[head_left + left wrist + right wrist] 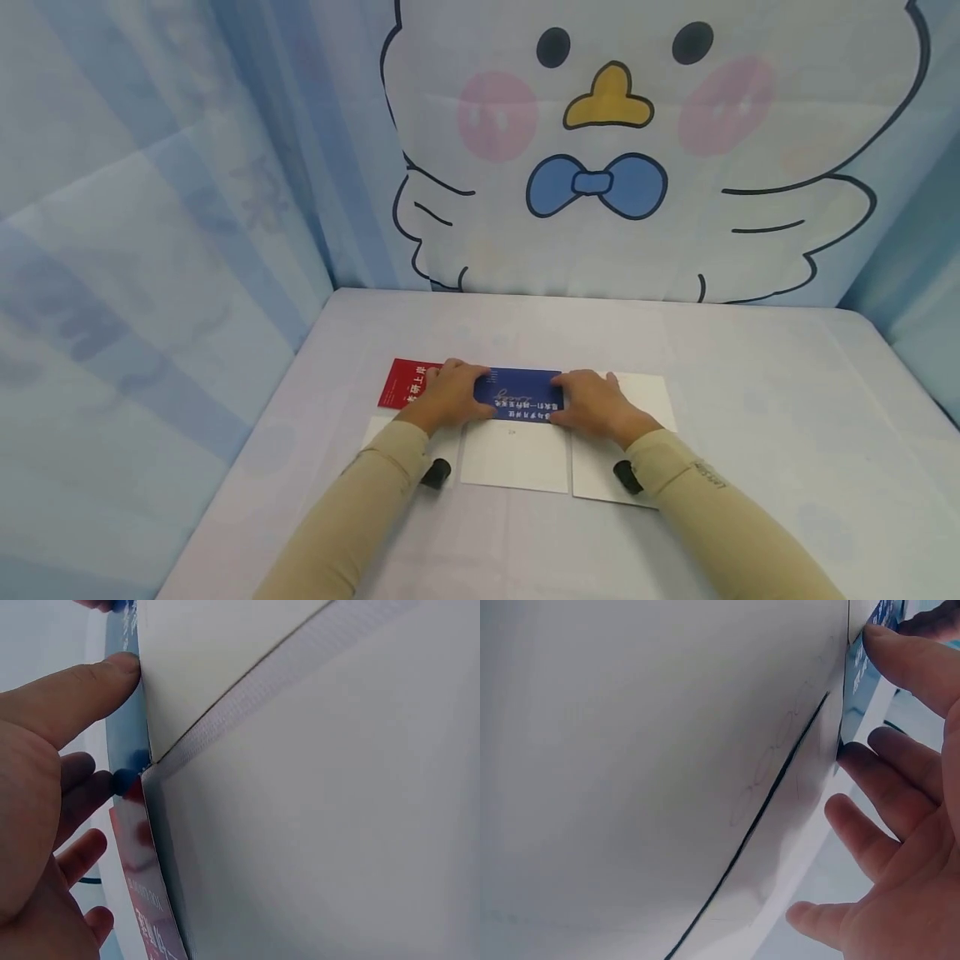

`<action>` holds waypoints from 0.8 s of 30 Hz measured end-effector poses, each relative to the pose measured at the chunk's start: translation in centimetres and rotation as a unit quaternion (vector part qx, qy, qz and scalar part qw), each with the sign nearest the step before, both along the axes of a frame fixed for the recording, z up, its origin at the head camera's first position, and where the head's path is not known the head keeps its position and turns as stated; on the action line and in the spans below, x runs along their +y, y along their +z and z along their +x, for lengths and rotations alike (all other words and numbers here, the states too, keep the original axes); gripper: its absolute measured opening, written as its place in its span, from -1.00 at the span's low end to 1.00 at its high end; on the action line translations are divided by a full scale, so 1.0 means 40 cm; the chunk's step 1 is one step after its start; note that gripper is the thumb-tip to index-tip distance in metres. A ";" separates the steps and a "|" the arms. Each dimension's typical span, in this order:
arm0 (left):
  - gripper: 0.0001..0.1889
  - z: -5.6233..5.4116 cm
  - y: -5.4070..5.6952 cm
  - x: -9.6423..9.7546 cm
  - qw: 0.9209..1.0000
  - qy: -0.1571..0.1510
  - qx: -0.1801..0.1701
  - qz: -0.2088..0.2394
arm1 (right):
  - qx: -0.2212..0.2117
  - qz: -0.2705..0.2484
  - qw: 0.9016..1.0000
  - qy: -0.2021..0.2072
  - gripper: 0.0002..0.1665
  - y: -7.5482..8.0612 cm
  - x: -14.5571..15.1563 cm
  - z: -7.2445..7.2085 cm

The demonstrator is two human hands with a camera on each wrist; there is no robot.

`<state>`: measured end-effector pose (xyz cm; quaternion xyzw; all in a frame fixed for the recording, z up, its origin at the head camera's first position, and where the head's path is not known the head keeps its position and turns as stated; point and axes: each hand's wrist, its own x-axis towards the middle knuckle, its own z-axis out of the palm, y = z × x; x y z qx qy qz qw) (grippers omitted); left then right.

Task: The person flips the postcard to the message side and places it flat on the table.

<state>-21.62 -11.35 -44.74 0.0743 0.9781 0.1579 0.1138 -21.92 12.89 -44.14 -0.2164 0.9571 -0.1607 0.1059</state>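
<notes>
Centrally, on a pale, faintly patterned tabletop (780, 483), lies the blue card (517, 382), white lettering on its face, in the far row of a block of cards; the red card (399, 385) sits to its left, partly under the person's arm and hand, and a white card (651, 392) to its right; more white cards (515, 458) form the near row.

Left hand (448, 395) holds the blue card's left end, thumb at the near edge, forefinger across at the far edge, other fingers loosely bent; right hand (597, 403) mirrors it at the right end, thumb and forefinger spanning the card, remaining fingers spread; whether the card is raised slightly is hard to tell, the wrist views being so oblique.

Table's far corners are rounded; sleeves (358, 508) are pale yellow-green, a small black object (437, 473) below each wrist.

Room is cloth-walled; blue-and-white curtain (150, 275) hangs at left, a bluish one (918, 292) at right; the backdrop (585, 258) behind bears a large white cartoon bird, dark-eyed, pink-cheeked, yellow-beaked, with blue bow tie.
</notes>
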 end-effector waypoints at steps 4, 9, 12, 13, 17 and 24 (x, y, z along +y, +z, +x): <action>-0.19 0.003 -0.003 0.001 1.000 0.000 -0.006 0.003 | 0.001 0.005 1.000 -0.001 -0.32 -0.003 -0.001 0.001; -0.19 0.006 -0.004 0.000 1.000 -0.011 -0.003 -0.003 | 0.000 0.018 1.000 0.004 -0.33 -0.001 0.000 0.004; -0.19 0.009 -0.006 -0.001 1.000 -0.017 0.005 -0.008 | 0.006 0.025 1.000 0.009 -0.33 0.002 -0.001 0.006; -0.19 0.010 -0.007 -0.002 1.000 -0.017 0.008 -0.008 | 0.009 0.027 1.000 0.010 -0.34 0.003 -0.001 0.007; -0.19 0.012 -0.008 -0.004 1.000 -0.014 0.020 -0.003 | 0.019 0.035 0.999 0.013 -0.35 0.003 -0.002 0.008; -0.22 0.019 -0.002 0.000 0.999 -0.024 0.034 -0.005 | 0.028 0.038 0.999 0.020 -0.44 0.003 0.002 0.008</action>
